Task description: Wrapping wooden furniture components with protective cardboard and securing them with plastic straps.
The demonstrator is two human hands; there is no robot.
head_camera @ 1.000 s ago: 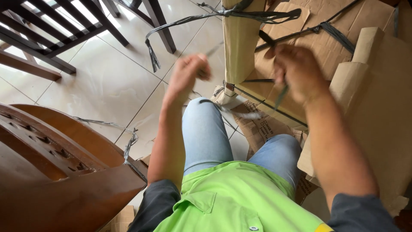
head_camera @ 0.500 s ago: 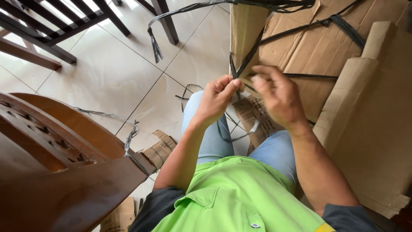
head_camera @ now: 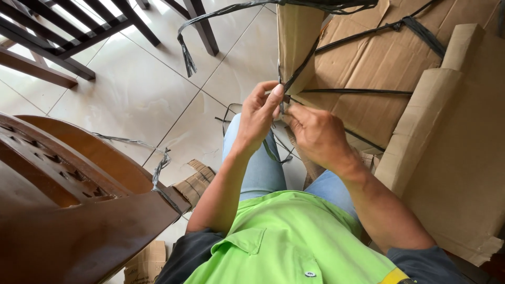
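Note:
A large item wrapped in brown cardboard [head_camera: 368, 58] stands in front of me, bound with thin black plastic straps [head_camera: 357, 91]. My left hand [head_camera: 258, 113] pinches the black strap at the cardboard's lower left corner, thumb and fingers closed on it. My right hand [head_camera: 315, 134] is just below and to the right, its fingers also closed on the same strap where several strands meet. A loose end of strap hangs down between my hands over my blue-jeaned knee [head_camera: 252, 158].
A curved brown wooden furniture piece [head_camera: 68, 200] fills the lower left, with a strap [head_camera: 160, 168] trailing over it. Dark wooden chair legs [head_camera: 200, 26] stand on the pale tiled floor [head_camera: 131, 89]. Cardboard scraps [head_camera: 197, 181] lie on the floor by my leg.
My hands, apart and blurred a second ago, have come together at the cardboard's corner. Both now grip the strap; the right hand has dropped lower and closer to the left.

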